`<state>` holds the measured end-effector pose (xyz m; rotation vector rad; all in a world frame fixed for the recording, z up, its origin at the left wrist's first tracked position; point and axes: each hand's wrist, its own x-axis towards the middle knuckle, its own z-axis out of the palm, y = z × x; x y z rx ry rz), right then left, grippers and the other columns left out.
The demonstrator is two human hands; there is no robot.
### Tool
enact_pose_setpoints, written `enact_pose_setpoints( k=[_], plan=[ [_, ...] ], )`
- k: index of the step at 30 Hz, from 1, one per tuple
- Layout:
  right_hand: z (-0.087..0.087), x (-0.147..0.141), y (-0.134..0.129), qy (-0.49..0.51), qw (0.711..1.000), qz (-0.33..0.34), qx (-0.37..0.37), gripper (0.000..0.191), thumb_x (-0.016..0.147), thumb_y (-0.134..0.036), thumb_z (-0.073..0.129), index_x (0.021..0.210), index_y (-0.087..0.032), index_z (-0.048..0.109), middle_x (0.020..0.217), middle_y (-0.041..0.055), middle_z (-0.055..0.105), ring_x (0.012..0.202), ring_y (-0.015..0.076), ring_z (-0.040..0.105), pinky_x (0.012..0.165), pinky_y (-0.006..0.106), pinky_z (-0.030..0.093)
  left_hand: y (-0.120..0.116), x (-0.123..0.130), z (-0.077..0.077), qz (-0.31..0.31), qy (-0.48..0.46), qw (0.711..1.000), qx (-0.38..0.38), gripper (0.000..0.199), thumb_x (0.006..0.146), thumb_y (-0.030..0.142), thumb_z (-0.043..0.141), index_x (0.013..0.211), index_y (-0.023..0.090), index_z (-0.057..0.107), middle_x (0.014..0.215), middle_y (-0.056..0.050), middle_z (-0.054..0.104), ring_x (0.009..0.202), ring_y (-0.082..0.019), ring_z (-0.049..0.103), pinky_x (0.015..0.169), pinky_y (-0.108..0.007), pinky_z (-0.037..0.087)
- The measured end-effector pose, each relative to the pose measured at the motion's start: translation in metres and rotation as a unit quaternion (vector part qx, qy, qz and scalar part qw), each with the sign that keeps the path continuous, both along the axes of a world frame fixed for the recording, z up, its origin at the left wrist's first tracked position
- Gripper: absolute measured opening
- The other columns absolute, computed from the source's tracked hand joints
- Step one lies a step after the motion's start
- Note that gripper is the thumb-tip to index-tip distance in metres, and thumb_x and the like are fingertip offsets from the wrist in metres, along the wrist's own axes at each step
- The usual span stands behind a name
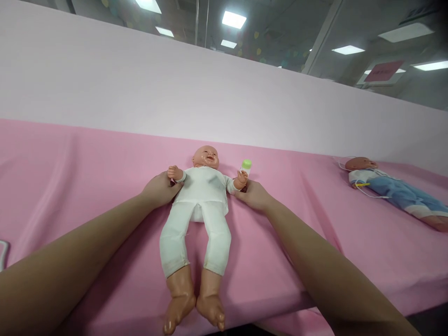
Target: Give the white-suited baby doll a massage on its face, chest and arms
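A baby doll [201, 191] in a white top and white trousers lies face up, its bare feet toward me. My left hand [161, 189] is closed round the doll's arm at the left, thumb on the sleeve. On the other side my right hand [255, 193] grips the doll's other forearm near the wrist. Some fingers of both hands are hidden behind the doll's arms. A small white bottle with a green cap [247, 164] stands just behind the doll's hand at the right, partly covered by it.
The pink-covered table [115, 163] runs to a white wall panel [140, 84]. A second doll [395, 186] in blue and white lies at the right with thin tubing. Part of a white object [3, 254] shows at the left edge.
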<state>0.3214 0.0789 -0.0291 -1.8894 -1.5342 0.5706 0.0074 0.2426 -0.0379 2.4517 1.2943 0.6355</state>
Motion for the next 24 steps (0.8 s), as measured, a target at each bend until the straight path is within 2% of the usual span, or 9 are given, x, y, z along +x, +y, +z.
enact_pose_setpoints(
  k=[4, 9, 15, 24],
  plan=[
    [0.0015, -0.0015, -0.0013, 0.006, 1.000, -0.003, -0.001, 0.043, 0.090, -0.047, 0.070, 0.126, -0.024, 0.067, 0.128, 0.0084, 0.071, 0.117, 0.0300, 0.068, 0.095, 0.037, 0.053, 0.0000, 0.0004, -0.0002, -0.002, -0.005, 1.000, 0.006, 0.033, 0.089, 0.056, 0.053, 0.084, 0.025, 0.063, 0.083, -0.005, 0.073, 0.078, -0.029, 0.069, 0.063, -0.036, 0.044],
    [0.0037, -0.0038, -0.0029, 0.016, 1.000, -0.008, -0.005, 0.050, 0.089, -0.047, 0.070, 0.134, -0.025, 0.063, 0.126, 0.0082, 0.072, 0.115, 0.0301, 0.068, 0.094, 0.039, 0.053, -0.0020, 0.0005, 0.0019, -0.003, 0.000, 1.000, 0.009, 0.034, 0.090, 0.056, 0.052, 0.079, 0.025, 0.062, 0.077, -0.004, 0.071, 0.073, -0.027, 0.067, 0.060, -0.036, 0.042],
    [0.0053, -0.0050, -0.0037, 0.017, 1.000, -0.010, -0.011, 0.039, 0.089, -0.045, 0.070, 0.121, -0.024, 0.067, 0.122, 0.0073, 0.073, 0.112, 0.0293, 0.069, 0.093, 0.037, 0.053, -0.0047, 0.0018, 0.0044, -0.005, -0.002, 1.000, 0.018, 0.032, 0.090, 0.054, 0.053, 0.078, 0.025, 0.058, 0.078, -0.004, 0.071, 0.074, -0.027, 0.067, 0.063, -0.035, 0.043],
    [0.0061, -0.0050, -0.0027, -0.010, 1.000, -0.020, -0.014, 0.036, 0.088, -0.047, 0.071, 0.115, -0.024, 0.069, 0.115, 0.0072, 0.075, 0.105, 0.0299, 0.070, 0.085, 0.037, 0.054, -0.0026, 0.0015, 0.0022, 0.002, 0.011, 1.000, 0.012, 0.030, 0.090, 0.053, 0.053, 0.082, 0.024, 0.059, 0.079, -0.005, 0.071, 0.078, -0.029, 0.068, 0.065, -0.035, 0.044]
  ],
)
